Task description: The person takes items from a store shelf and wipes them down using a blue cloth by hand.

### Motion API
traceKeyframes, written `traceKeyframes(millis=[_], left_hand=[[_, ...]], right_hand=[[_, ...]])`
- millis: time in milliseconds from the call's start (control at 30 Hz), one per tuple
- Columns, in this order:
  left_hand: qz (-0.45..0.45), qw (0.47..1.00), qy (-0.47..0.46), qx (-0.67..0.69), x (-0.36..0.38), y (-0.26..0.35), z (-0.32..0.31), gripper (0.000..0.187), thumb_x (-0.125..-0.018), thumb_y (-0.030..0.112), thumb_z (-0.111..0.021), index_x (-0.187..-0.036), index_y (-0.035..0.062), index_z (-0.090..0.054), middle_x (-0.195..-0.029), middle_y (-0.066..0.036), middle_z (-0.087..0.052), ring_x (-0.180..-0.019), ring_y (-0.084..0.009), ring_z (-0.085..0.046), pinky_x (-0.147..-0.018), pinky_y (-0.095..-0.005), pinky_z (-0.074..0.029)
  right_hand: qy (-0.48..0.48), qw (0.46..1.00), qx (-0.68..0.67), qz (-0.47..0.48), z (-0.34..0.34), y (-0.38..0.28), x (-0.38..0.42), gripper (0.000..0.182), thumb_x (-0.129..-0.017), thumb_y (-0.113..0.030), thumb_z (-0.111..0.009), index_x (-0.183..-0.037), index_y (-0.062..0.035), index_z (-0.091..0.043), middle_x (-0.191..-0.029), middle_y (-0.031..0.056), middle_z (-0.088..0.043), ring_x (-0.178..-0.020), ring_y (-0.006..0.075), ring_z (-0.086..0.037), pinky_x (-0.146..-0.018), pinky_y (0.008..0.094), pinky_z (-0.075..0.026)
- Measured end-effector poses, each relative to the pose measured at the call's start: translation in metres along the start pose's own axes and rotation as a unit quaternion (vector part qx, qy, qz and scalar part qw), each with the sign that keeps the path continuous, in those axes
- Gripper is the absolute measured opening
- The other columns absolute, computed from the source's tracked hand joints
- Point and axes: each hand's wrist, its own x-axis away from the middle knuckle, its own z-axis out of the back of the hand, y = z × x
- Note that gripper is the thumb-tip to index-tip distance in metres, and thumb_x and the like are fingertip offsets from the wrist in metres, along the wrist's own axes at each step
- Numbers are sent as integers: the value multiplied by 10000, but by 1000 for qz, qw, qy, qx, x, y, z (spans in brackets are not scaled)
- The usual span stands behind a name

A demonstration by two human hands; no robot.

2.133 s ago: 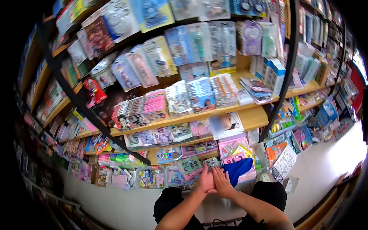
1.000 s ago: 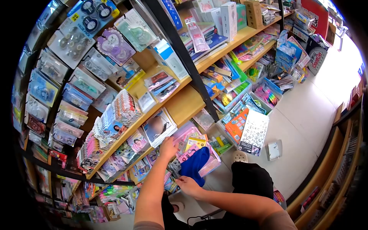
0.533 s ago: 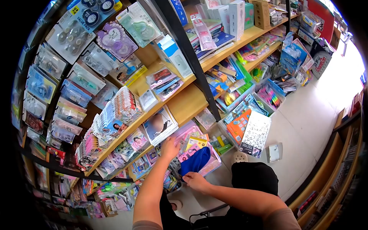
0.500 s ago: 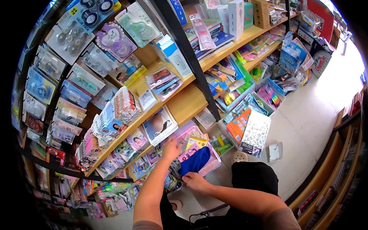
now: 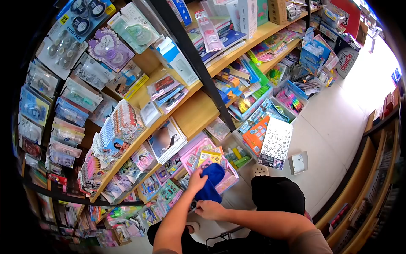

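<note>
A blue cloth (image 5: 210,188) hangs bunched between my two hands, in front of a pink box (image 5: 226,182) of small packaged goods. My left hand (image 5: 197,181) is closed at the cloth's left edge, its fingertips partly hidden by the fabric. Lower down, my right hand (image 5: 210,210) pinches the bottom corner of the same cloth. Yellow and pink packets (image 5: 210,157) lie in the box just beyond the cloth.
Shelves (image 5: 186,99) with packaged goods rise ahead and to the left. Beyond the pink box are a clear bin (image 5: 237,153) and a white patterned pack (image 5: 275,142). A small white box (image 5: 298,163) sits on the floor. Another shelf (image 5: 359,190) runs along the right.
My left hand has come back from the packets in the pink box to the blue cloth. The cloth has shifted slightly and is now drawn out between both hands. The view has moved a little.
</note>
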Motion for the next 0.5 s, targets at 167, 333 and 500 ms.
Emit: traceKeyframes(millis=[167,333,500], left_hand=[[75,916,75,387,-19,57,59,119,-733,84,-609,-812,32,-538,-724,-25,-541,-663,-135,-508,-600,-283,-420],[-87,935,289,185,-98,106,78,144,-767,53,-591,-875,4,-509,-784,-102,-543,-759,-230,-547,-674,-323,-432],[-68,936,312,-147,-156,128,59,330,-799,98,-566,-1105,2,-491,-1160,-186,-480,-1014,-348,-494,-845,-433,-404]], right_hand=[[-11,1000,17,15,-8,-9,5,285,-818,-264,-500,-915,-9,-580,-865,198,-626,-819,350,-608,-730,434,-473],[-79,996,32,-4,-17,-12,5,294,-828,-293,-497,-944,-28,-550,-887,194,-616,-837,350,-602,-728,433,-475],[-91,994,61,-5,-22,0,3,303,-842,-311,-499,-966,-38,-542,-934,203,-604,-880,360,-588,-751,437,-468]])
